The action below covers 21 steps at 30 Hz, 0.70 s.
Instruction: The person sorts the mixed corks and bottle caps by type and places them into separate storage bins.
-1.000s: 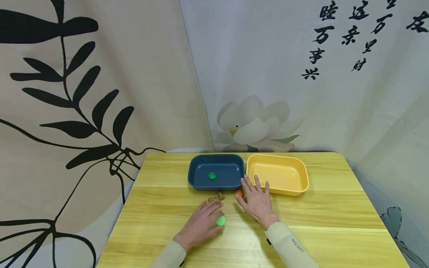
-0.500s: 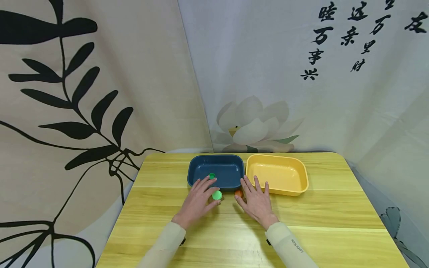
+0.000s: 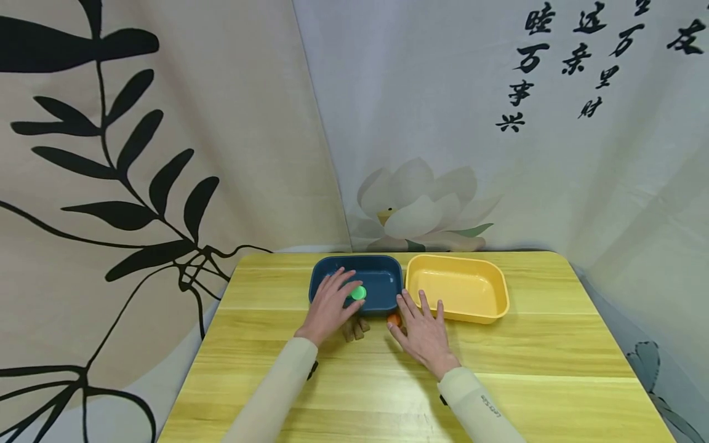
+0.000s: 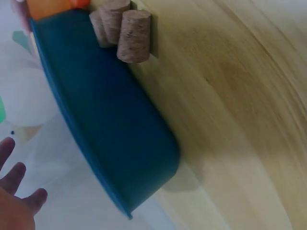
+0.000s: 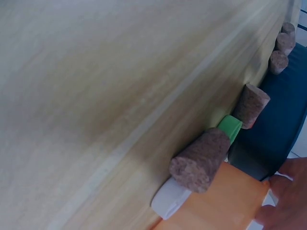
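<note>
Over the blue tray (image 3: 382, 289), my left hand (image 3: 327, 311) pinches a light green bottle cap (image 3: 359, 293) between thumb and fingers. The left hand hides the tray's left part. My right hand (image 3: 423, 338) has its fingers spread at the near rims where the blue tray meets the yellow tray (image 3: 471, 286). By the right thumb lies an orange cap (image 3: 394, 320). In the right wrist view, a cork (image 5: 201, 160), a white cap (image 5: 170, 197) and a green cap (image 5: 231, 127) lie in front of the trays.
Several corks (image 3: 354, 329) lie on the wooden table (image 3: 249, 344) before the blue tray; the left wrist view shows some corks (image 4: 134, 36) close against its wall. Behind the table hangs a printed cloth (image 3: 249, 123).
My left hand has moved forward from the table, past the corks, to above the blue tray, carrying the light green bottle cap. The right hand has stayed in place.
</note>
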### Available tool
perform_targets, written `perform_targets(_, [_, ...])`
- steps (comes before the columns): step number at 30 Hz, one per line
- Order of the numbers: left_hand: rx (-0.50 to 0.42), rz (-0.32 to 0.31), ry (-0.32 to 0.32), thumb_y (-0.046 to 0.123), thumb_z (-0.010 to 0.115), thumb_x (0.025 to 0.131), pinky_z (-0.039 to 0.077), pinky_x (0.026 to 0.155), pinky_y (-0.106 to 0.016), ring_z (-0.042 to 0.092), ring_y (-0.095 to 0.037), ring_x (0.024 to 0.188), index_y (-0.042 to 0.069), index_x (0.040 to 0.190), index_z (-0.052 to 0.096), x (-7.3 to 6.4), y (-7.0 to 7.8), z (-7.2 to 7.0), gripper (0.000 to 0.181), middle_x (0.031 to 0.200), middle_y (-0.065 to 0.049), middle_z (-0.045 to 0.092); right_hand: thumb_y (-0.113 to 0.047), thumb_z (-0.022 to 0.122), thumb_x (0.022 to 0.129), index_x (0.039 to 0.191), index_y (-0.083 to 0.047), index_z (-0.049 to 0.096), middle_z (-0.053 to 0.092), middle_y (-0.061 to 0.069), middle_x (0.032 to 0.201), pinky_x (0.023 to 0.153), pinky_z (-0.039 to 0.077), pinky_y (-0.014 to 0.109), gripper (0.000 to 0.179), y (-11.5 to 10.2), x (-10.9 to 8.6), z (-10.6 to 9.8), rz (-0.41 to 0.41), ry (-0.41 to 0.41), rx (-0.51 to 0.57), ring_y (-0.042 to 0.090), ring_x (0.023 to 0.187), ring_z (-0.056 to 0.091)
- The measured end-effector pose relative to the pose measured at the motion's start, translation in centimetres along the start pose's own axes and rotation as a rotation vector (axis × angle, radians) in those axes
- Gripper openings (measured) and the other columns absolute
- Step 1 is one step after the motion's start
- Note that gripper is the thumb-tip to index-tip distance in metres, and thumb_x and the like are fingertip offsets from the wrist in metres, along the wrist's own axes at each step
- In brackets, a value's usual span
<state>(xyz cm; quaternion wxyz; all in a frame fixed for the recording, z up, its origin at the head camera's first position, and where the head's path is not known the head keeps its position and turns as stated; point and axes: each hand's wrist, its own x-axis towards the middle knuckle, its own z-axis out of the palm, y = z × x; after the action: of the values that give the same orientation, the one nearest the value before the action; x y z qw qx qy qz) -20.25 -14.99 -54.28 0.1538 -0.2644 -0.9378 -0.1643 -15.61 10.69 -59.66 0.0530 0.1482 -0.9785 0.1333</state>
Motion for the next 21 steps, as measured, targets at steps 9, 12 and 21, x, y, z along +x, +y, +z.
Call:
perform_targets(9, [-0.019,-0.075,-0.061,0.041,0.073,0.097,0.033,0.115,-0.064,0.04,-0.039,0.147,0.017,0.136,0.069,1.8,-0.9,1.9,0.045,0.154,-0.01,0.052,-0.063,0.043,0.104,0.163,-0.017,0.036,0.029,0.003,0.169,0.119,0.005,0.071,0.074,0.0,0.0,0.2,-0.001,0.008,-0.006,0.038,0.157,0.016])
perform_targets(12, [-0.009,-0.129,-0.121,0.042,0.073,0.097,0.031,0.115,-0.066,0.037,-0.041,0.148,0.018,0.135,0.07,2.5,-1.0,2.1,0.045,0.158,-0.012,0.047,-0.064,0.041,0.105,0.163,-0.017,0.036,0.029,0.003,0.169,0.119,0.005,0.072,0.075,0.0,0.0,0.1,-0.003,0.008,-0.01,0.038,0.157,0.017])
perform_targets(21, [0.012,-0.261,-0.262,0.042,0.074,0.096,0.029,0.114,-0.071,0.033,-0.041,0.15,0.021,0.132,0.071,4.2,-1.4,2.6,0.042,0.161,-0.013,0.041,-0.066,0.039,0.105,0.163,-0.017,0.036,0.028,0.003,0.169,0.119,0.005,0.072,0.076,0.0,0.0,0.1,-0.004,0.003,-0.012,0.038,0.157,0.015])
